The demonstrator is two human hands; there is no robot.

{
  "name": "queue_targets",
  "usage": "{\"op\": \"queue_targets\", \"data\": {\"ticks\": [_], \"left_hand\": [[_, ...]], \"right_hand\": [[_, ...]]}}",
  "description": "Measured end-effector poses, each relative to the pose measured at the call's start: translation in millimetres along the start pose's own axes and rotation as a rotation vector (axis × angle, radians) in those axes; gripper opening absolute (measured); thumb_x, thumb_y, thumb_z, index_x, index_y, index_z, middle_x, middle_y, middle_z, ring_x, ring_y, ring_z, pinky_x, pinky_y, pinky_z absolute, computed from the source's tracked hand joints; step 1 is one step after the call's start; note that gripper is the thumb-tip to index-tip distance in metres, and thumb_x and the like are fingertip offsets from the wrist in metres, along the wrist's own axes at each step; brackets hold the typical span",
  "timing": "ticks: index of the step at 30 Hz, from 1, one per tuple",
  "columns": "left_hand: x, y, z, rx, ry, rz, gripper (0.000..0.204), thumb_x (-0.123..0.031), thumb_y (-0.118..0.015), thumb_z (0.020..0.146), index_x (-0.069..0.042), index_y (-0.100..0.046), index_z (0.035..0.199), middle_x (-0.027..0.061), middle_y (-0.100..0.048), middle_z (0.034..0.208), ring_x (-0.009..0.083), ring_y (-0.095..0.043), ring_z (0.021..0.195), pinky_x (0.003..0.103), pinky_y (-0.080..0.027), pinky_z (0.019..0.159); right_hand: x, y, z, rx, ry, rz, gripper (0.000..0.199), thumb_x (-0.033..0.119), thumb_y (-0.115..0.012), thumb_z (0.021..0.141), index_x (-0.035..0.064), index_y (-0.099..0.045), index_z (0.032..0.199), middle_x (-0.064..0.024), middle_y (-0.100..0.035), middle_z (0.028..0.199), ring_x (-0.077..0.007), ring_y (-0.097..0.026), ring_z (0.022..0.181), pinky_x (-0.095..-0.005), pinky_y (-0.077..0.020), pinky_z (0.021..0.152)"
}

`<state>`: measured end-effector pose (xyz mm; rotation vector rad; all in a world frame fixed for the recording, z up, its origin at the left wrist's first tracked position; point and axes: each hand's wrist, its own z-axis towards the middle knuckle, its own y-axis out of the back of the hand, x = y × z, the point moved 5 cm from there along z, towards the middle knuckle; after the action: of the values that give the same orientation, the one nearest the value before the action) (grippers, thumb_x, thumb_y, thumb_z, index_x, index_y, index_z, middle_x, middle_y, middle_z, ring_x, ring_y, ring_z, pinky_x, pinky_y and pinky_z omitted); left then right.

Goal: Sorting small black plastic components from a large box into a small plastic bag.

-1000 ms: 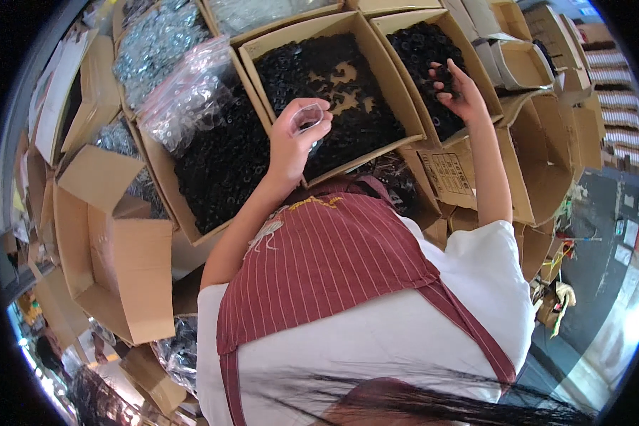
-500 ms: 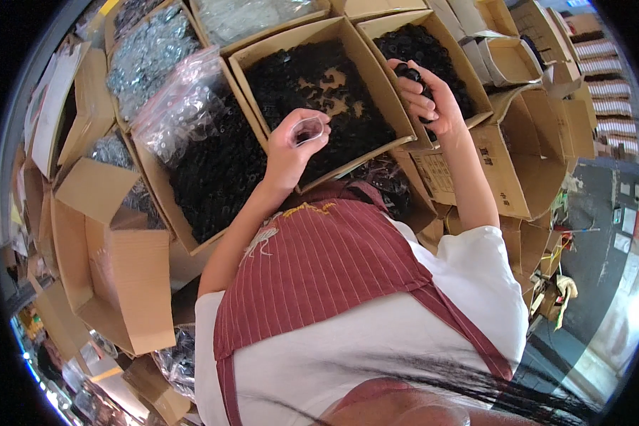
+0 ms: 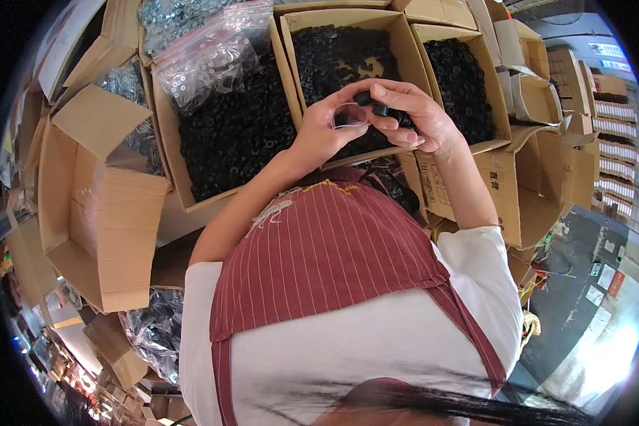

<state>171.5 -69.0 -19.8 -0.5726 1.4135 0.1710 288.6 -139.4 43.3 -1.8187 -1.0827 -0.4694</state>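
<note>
In front of my chest, my left hand (image 3: pixel 318 140) is curled around a small clear plastic bag (image 3: pixel 349 116), its rounded mouth facing up. Close against it, my right hand (image 3: pixel 433 122) grips several small round black parts (image 3: pixel 392 113), which look like rubber or plastic pieces. One of these parts sits at the fingertips, near the bag's mouth. The two hands meet above the near edge of the middle cardboard box (image 3: pixel 413 65), which holds loose black pieces. My fingers hide part of the bag, and its contents are hard to make out.
A left box (image 3: pixel 169 153) holds black washers, with clear zip bags (image 3: pixel 213 67) of washers on top. The right box (image 3: pixel 503 99) holds more black rings. Open cardboard boxes stand at left (image 3: pixel 131 234) and right (image 3: pixel 539 177).
My right hand has come away from the right box with the black parts and moved left to my left hand. The head view has shifted, and my hands now meet at the bag.
</note>
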Motion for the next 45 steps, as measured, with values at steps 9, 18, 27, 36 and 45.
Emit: {"op": "queue_targets", "data": {"ticks": [9, 18, 27, 36, 45], "left_hand": [[2.8, 2.6, -1.5, -0.016, 0.037, -0.008, 0.062, 0.007, -0.066, 0.086, -0.008, -0.049, 0.144, 0.0040, -0.064, 0.115, 0.0158, -0.060, 0.110, 0.032, -0.048, 0.097], [4.5, 1.2, -1.7, -0.055, -0.031, -0.010, 0.056, 0.007, -0.065, 0.087, -0.009, -0.053, 0.140, 0.0018, -0.061, 0.113, 0.0120, -0.059, 0.103, 0.029, -0.048, 0.095], [2.3, 4.9, -3.0, -0.057, 0.004, -0.022, 0.046, 0.003, -0.069, 0.085, -0.004, -0.057, 0.129, 0.0010, -0.059, 0.108, 0.0126, -0.059, 0.101, 0.029, -0.046, 0.094], [-5.6, 4.2, -5.7, -0.100, -0.020, -0.059, 0.034, 0.001, -0.071, 0.085, -0.002, -0.060, 0.118, 0.0002, -0.060, 0.105, 0.0112, -0.057, 0.103, 0.028, -0.046, 0.092], [1.6, 5.5, -3.9, -0.073, -0.002, 0.002, 0.041, 0.000, -0.072, 0.085, 0.000, -0.058, 0.124, 0.0025, -0.062, 0.103, 0.0122, -0.059, 0.101, 0.029, -0.046, 0.092]], "right_hand": [[5.8, -8.6, 1.2, -0.087, 0.017, -0.242, 0.040, 0.036, -0.050, 0.105, 0.0048, -0.060, 0.129, -0.0022, -0.055, 0.065, -0.0034, -0.037, 0.039, -0.0181, -0.0221, 0.032], [10.3, -14.7, -3.1, -0.020, 0.064, -0.314, 0.046, 0.041, -0.045, 0.106, 0.0033, -0.059, 0.130, -0.0003, -0.053, 0.063, -0.0031, -0.035, 0.040, -0.0183, -0.0232, 0.033], [5.0, -6.7, 4.7, 0.045, 0.145, -0.049, 0.049, 0.029, -0.052, 0.100, -0.0049, -0.051, 0.134, -0.0070, -0.059, 0.085, -0.0047, -0.041, 0.044, -0.0177, -0.0258, 0.033], [9.7, -12.1, 5.6, 0.068, 0.165, -0.119, 0.059, 0.001, -0.053, 0.074, -0.0077, -0.054, 0.132, -0.0081, -0.062, 0.088, -0.0066, -0.042, 0.046, -0.0204, -0.0284, 0.037], [13.1, -14.2, 2.3, -0.146, 0.357, -0.458, 0.047, -0.004, -0.051, 0.082, 0.0036, -0.065, 0.126, -0.0030, -0.064, 0.080, -0.0020, -0.045, 0.050, -0.0186, -0.0307, 0.042]]}}
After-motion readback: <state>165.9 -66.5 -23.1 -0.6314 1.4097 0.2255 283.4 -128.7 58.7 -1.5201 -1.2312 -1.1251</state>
